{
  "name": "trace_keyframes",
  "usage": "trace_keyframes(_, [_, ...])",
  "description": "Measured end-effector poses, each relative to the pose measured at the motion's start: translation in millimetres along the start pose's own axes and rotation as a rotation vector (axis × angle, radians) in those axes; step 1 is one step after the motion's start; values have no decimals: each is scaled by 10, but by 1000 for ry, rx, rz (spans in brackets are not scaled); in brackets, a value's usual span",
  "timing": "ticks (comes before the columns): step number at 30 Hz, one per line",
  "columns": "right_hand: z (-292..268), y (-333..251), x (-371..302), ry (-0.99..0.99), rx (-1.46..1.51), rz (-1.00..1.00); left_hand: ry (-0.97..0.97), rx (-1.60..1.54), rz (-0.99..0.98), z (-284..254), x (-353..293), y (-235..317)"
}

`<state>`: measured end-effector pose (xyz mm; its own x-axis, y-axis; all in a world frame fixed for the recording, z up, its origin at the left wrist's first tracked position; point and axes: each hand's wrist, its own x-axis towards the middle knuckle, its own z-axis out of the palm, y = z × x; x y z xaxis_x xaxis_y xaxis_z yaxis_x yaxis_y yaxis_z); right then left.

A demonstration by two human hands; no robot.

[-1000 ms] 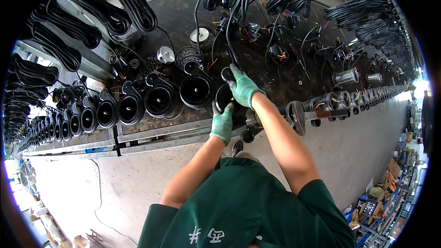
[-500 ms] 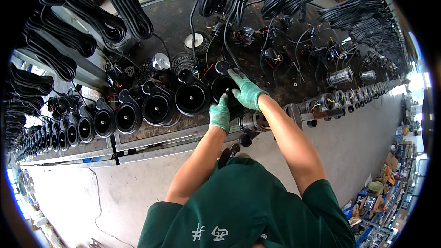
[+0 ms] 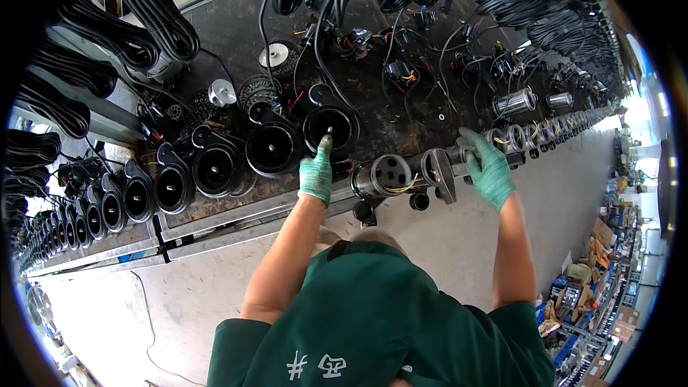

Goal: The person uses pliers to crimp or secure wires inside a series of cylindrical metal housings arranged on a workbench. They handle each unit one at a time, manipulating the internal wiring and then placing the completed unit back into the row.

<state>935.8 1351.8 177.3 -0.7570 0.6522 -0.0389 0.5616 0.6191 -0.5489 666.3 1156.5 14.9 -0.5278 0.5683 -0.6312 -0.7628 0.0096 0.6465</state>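
My left hand (image 3: 317, 174), in a pale green glove, grips the near rim of a black round housing (image 3: 344, 127). Its thumb reaches in over the rim by the central shaft, and the other fingers are mostly hidden under the part. My right hand (image 3: 491, 174), gloved alike, is open, fingers apart, beside the row of round motor parts along the bench edge. Between my hands sit a metal cylinder with a holed end face (image 3: 392, 175) and wires coming out of it, and a ring-shaped part (image 3: 438, 172).
More black housings (image 3: 217, 170) line the bench edge to the left. Coiled black cables (image 3: 147, 14) hang over the far side. Wired connectors (image 3: 401, 72), metal cylinders (image 3: 514, 102) and a silver disc (image 3: 274, 55) lie on the dark bench. Shelves with boxes (image 3: 600, 233) stand at the right.
My right hand has left the black housing and moved right to the motor row. The left hand stays at the housing. The view has shifted, so the bench things appear further left.
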Motion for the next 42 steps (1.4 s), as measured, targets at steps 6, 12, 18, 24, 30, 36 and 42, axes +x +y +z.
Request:
trace_keyframes(6, [-100, 714, -103, -252, -601, -89, 108, 53, 76, -46, -265, -60])
trace_keyframes(12, [-47, 1015, -26, -326, -672, -61, 17, 759, 932, -57, -714, -539])
trace_keyframes(18, [-301, 900, -167, -264, -634, -240, -172, 1573, 1204, 609, -1053, -473])
trace_keyframes(24, [-246, 921, -628, -201, -293, -63, -193, 1592, 1159, 628, -936, -625])
trace_keyframes(30, [-8, 394, -879, -481, 326, 330, -147, 1074, 1136, 442, -832, -670])
trace_keyframes(36, [392, 284, -849, -210, 175, -120, -208, 602, 799, 308, -739, -906])
trace_keyframes(42, [257, -179, -778, -165, 92, -138, -281, 355, 683, 291, -749, -838])
